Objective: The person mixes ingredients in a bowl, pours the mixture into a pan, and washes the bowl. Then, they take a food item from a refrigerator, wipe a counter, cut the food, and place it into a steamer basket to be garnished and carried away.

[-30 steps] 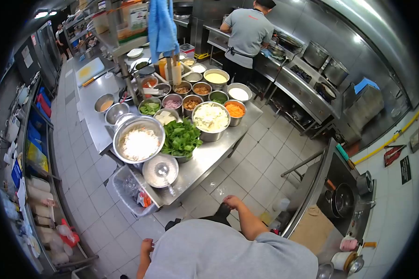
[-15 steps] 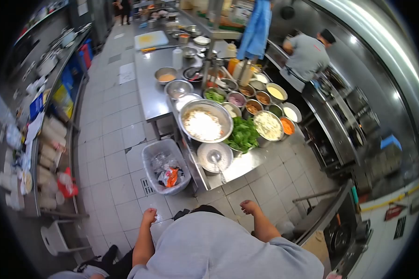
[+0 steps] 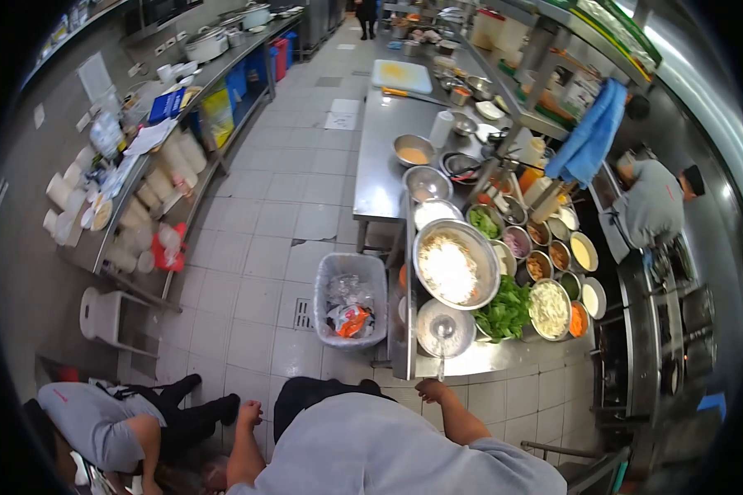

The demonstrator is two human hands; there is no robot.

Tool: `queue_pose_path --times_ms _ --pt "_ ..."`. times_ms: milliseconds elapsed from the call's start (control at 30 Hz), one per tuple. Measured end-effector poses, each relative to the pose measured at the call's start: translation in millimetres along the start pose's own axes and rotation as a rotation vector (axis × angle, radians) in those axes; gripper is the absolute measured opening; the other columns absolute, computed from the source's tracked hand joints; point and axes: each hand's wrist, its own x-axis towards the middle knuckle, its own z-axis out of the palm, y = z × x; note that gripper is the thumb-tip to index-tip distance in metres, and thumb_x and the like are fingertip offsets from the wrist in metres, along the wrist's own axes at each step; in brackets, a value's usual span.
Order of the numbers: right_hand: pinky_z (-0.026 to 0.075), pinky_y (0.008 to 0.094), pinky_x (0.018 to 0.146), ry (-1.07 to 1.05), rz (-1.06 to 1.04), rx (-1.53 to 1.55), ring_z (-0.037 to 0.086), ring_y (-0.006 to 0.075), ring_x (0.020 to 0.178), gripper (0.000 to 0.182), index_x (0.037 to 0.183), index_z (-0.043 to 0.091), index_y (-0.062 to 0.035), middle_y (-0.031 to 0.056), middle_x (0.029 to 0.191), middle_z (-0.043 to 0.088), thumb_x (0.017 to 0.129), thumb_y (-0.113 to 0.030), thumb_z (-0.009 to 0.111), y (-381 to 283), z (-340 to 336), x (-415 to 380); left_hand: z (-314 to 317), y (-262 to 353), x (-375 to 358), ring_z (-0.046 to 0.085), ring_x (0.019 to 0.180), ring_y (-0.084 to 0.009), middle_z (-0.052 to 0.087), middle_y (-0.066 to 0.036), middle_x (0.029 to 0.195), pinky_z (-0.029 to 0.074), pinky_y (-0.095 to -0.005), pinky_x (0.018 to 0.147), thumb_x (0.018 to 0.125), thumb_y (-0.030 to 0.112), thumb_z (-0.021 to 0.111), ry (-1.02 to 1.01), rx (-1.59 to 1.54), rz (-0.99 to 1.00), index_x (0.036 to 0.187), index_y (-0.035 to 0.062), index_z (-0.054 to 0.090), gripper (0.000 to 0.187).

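My left hand (image 3: 250, 413) hangs over the floor tiles with its fingers curled in and nothing in them. Beside the counter's front edge, my right hand (image 3: 428, 391) is loosely bent with the fingers a little apart, holding nothing I can see. Closest to it is the handle of a ladle (image 3: 444, 328) that rests in a steel bowl of white powder or paste (image 3: 425, 340). Behind that bowl stands a large steel bowl (image 3: 489, 289) with brightly lit pale contents. Leafy greens (image 3: 504, 311) and a container of shredded pale food (image 3: 549, 308) sit to the right.
A lined grey bin (image 3: 322, 318) with rubbish stands left of the steel counter (image 3: 380, 186). A person in grey (image 3: 107, 429) bends low at my left; another person (image 3: 652, 202) works at the stoves. A white stool (image 3: 107, 318) stands by the left shelving.
My view has swung left, so the counter and bin appear further right. My right hand now shows close to the counter's front edge. The person at lower left has come more into view.
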Motion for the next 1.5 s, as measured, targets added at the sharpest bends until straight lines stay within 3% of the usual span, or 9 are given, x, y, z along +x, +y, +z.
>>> queue_pose_path --times_ms 100,233,467,633,867,1000,1233,1333,1500 --pt "0.049 0.0318 0.05 -0.404 -0.028 -0.143 0.056 0.0131 0.056 0.028 0.1 0.059 -0.0109 0.0031 0.082 0.064 0.085 -0.035 0.061 31.2 -3.7 69.2 -14.1 -1.7 -10.4 0.054 0.051 -0.022 0.059 -0.011 0.076 0.045 -0.0349 0.043 0.09 0.024 0.059 0.028 -0.09 -0.028 0.097 0.0075 0.056 0.019" --pt "0.036 0.0295 0.039 -0.152 0.071 -0.079 0.04 0.0096 0.045 0.016 0.083 0.051 -0.011 0.0014 0.067 0.052 0.089 -0.025 0.056 -40.7 31.8 -21.2 -27.1 1.9 14.0 0.053 0.048 -0.0222 0.058 -0.009 0.077 0.044 -0.0339 0.042 0.09 0.026 0.058 0.012 -0.192 -0.06 0.099 0.0101 0.054 0.018" --pt "0.046 0.0343 0.045 -0.195 -0.055 -0.344 0.054 0.0161 0.051 0.025 0.089 0.067 -0.0061 0.0067 0.074 0.063 0.083 -0.03 0.062 -83.7 113.2 10.0 -97.8 24.6 77.9 0.05 0.044 -0.0189 0.057 -0.008 0.072 0.037 -0.0298 0.036 0.092 0.025 0.057 0.018 -0.211 -0.074 0.098 0.0104 0.054 0.016" --pt "0.048 0.0329 0.049 -0.045 -0.244 -0.291 0.059 0.0179 0.055 0.021 0.081 0.067 -0.0043 0.0074 0.067 0.063 0.082 -0.026 0.064 -207.9 168.8 40.7 -178.7 47.1 104.2 0.04 0.042 -0.0149 0.051 -0.006 0.066 0.035 -0.028 0.036 0.091 0.021 0.056 -0.033 -0.232 -0.04 0.096 0.0094 0.053 0.013" --pt "0.046 0.0261 0.047 0.038 -0.656 -0.102 0.054 0.0107 0.054 0.027 0.105 0.063 -0.0085 0.0015 0.076 0.062 0.088 -0.029 0.064 -383.7 221.1 11.9 -259.7 75.9 156.7 0.045 0.043 -0.0173 0.055 -0.009 0.073 0.037 -0.0299 0.036 0.091 0.021 0.055 0.08 -0.215 -0.054 0.098 0.0078 0.053 0.016" --pt "0.047 0.0274 0.048 0.032 -0.515 -0.125 0.057 0.011 0.056 0.028 0.105 0.063 -0.0087 0.0015 0.077 0.063 0.088 -0.031 0.064 -418.8 207.6 5.4 -245.4 108.0 192.2 0.051 0.044 -0.0208 0.057 -0.01 0.074 0.04 -0.0308 0.036 0.09 0.023 0.055 -0.005 -0.15 -0.035 0.1 0.0076 0.053 0.018" --pt "0.047 0.0323 0.044 0.102 -0.211 -0.337 0.058 0.0159 0.053 0.033 0.095 0.063 -0.008 0.0044 0.073 0.063 0.085 -0.04 0.064 -359.0 163.2 70.4 -210.8 214.0 220.1 0.052 0.043 -0.0217 0.06 -0.012 0.073 0.041 -0.0316 0.035 0.088 0.022 0.058 -0.166 0.151 0.166 0.098 0.006 0.055 0.019" --pt "0.045 0.0351 0.043 0.09 0.032 0.0 0.054 0.0183 0.05 0.029 0.092 0.064 -0.0082 0.006 0.075 0.064 0.083 -0.036 0.065 -359.0 155.5 79.0 -210.7 253.4 252.6 0.052 0.043 -0.0225 0.06 -0.013 0.073 0.042 -0.0329 0.035 0.088 0.02 0.057 -0.165 0.238 0.184 0.099 0.0054 0.055 0.018" --pt "0.048 0.0359 0.048 0.064 -0.036 -0.186 0.057 0.0186 0.055 0.028 0.094 0.066 -0.0093 0.0055 0.078 0.065 0.084 -0.036 0.063 -420.5 119.9 181.8 -216.3 342.2 303.3 0.052 0.043 -0.0238 0.06 -0.015 0.074 0.043 -0.0344 0.035 0.089 0.017 0.054 -0.145 0.284 0.085 0.099 0.0045 0.054 0.016"
